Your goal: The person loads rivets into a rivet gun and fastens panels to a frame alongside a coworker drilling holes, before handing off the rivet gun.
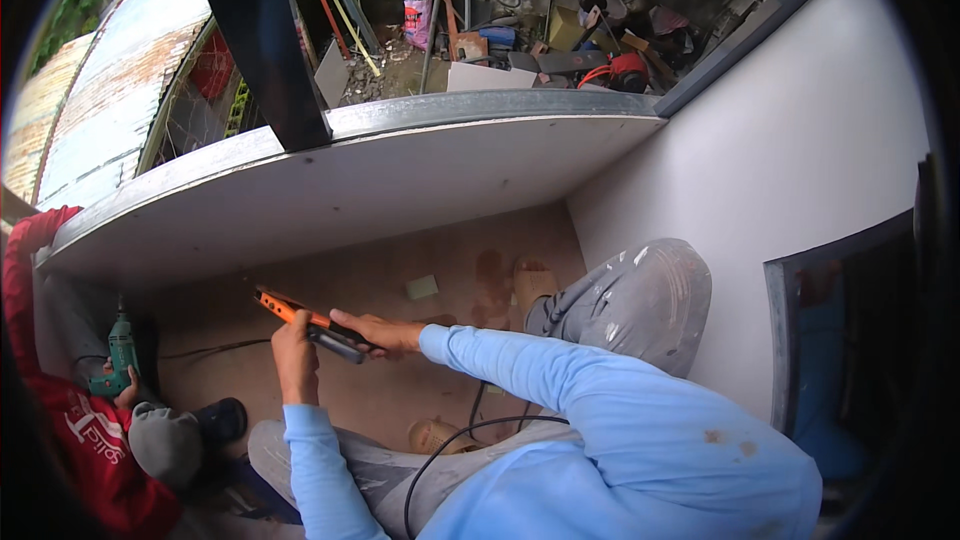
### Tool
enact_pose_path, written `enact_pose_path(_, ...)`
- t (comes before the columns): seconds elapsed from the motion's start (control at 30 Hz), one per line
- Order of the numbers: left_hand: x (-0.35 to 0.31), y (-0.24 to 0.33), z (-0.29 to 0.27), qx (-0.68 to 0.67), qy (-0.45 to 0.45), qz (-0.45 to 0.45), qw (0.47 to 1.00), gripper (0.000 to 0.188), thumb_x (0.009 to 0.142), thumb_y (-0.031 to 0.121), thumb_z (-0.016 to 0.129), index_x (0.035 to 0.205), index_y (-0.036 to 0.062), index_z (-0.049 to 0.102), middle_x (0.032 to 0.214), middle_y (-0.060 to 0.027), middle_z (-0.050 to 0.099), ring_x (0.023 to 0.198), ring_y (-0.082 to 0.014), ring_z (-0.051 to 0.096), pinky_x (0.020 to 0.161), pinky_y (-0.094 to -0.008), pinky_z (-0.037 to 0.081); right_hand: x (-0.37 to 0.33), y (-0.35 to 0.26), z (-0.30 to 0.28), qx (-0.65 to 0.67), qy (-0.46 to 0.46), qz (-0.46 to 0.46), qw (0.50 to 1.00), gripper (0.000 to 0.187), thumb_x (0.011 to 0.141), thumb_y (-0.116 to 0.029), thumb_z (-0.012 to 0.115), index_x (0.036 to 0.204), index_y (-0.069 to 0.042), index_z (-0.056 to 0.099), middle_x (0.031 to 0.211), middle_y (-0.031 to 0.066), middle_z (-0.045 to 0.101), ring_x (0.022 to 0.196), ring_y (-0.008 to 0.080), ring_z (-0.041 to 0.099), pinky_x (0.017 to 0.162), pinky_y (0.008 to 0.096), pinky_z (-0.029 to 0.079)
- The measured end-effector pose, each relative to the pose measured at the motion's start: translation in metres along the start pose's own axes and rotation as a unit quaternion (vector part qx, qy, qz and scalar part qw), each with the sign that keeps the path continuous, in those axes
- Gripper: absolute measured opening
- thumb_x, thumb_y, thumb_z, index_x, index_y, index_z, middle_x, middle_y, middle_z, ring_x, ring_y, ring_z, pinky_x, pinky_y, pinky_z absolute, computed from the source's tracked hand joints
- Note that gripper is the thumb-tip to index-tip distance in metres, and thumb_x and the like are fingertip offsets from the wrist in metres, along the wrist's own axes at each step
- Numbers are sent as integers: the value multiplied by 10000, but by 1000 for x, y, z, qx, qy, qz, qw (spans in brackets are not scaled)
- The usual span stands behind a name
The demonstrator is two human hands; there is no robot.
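An orange and black hand riveter (pixel 290 310) is held at a slant over the floor, its orange, hole-marked head pointing up and to the left. My left hand (pixel 293 352) is closed around its body near the orange part. Farther back, my right hand (pixel 382 333) is wrapped round the black handle end. The fingers partly hide the grips. Beyond the tool's head stands a low white wall panel (pixel 330 190); I cannot make out whether anything sits in the tool's nose.
A co-worker in a red sleeve (pixel 35 340) holds a green drill (pixel 122 350) at the left. A black cable (pixel 470 427) crosses my legs. A pale green block (pixel 422 287) lies on the brown floor (pixel 360 270). A metal rail (pixel 480 108) tops the panel, and a dark post (pixel 262 40) rises from it.
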State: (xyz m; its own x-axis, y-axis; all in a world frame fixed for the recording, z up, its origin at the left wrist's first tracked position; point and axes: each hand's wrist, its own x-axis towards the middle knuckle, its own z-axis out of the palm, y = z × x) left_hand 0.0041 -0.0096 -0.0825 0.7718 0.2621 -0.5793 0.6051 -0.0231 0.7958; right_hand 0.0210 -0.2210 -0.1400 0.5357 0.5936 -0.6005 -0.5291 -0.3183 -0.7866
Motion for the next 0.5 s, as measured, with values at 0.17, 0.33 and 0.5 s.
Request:
enact_pose_path(0.17,-23,-26,1,97,54,61,992,477,1044,388,654,807,-25,669,651,21,490,645,-92,421,592,-335,354,16,24,5,-116,139,-46,982,919,1043,-828,345,1129,-24,780,829,148,676,792,290,660,772,442,517)
enact_pose_path(0.33,-34,6,3,132,43,71,988,510,1053,408,657,813,-41,619,672,-7,497,680,-110,447,612,-372,378,20,39,5,-141,110,-116,977,827,1094,-747,329,1032,-12,702,907,193,699,855,325,680,838,474,520)
enact_pose_path(0.5,-36,-11,18,297,64,103,947,499,1077,415,598,890,-44,659,684,-151,582,660,-225,584,661,-439,451,9,16,-12,-31,94,-53,994,814,1059,-777,399,1308,-70,719,922,149,693,905,224,695,806,424,545)
